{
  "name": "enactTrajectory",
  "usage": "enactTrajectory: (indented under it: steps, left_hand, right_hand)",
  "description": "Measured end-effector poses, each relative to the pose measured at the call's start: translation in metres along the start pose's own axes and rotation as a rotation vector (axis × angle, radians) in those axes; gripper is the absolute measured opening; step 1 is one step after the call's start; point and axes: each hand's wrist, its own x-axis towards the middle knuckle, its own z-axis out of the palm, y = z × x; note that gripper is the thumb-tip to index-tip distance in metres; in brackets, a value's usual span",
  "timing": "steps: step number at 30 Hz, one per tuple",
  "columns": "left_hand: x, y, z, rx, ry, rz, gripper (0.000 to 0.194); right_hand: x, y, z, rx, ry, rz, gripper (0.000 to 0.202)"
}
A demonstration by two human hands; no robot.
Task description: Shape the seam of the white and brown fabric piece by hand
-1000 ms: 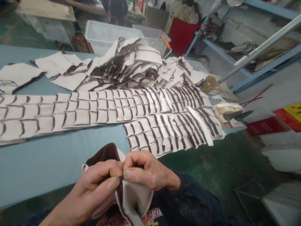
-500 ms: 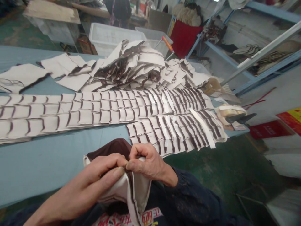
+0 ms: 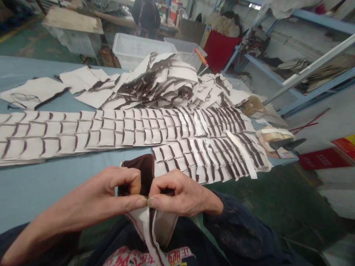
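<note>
Both hands pinch a white fabric piece with dark brown lining point(image 3: 144, 224) at its seam, thumbs nearly touching. My left hand point(image 3: 116, 190) comes from the left, fingers curled over the edge. From the right, my right hand point(image 3: 177, 194) grips the same seam. The piece hangs below the thumbs in front of my torso, its brown inside showing behind them. Beyond it lie overlapping rows of white pieces with brown edges point(image 3: 108, 137), and a shorter stack point(image 3: 177, 157) crossed by white strips.
A heap of loose white and brown pieces point(image 3: 163, 79) covers the back of the blue table point(image 3: 69, 184). Eyeglasses point(image 3: 24, 98) lie at the left. Behind are a white bin point(image 3: 141, 46), blue shelving point(image 3: 277, 74) and a standing person point(image 3: 145, 18).
My left hand has curled its fingers more and turned level beside the right. The held piece's brown inside stands narrower and more upright. The whole view has shifted slightly.
</note>
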Motion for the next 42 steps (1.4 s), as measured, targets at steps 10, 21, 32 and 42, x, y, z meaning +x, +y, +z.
enactTrajectory:
  steps: [10,21,32,42]
  left_hand:
    - [-0.014,-0.016,-0.009,0.028,0.068,-0.02,0.068]
    - [-0.011,0.006,-0.007,-0.01,-0.006,-0.075,0.032]
    - [-0.01,-0.015,0.005,0.006,0.175,0.079,0.026]
    - [-0.001,0.015,-0.013,0.25,0.222,0.341,0.016]
  right_hand:
    - [-0.035,0.022,-0.027,-0.349,0.415,0.001,0.028]
    - [-0.038,0.046,-0.022,-0.401,0.35,0.015,0.015]
    - [-0.002,0.026,0.008,-0.459,0.297,-0.302,0.03]
    - [0.007,-0.004,-0.003,-0.126,0.229,-0.068,0.035]
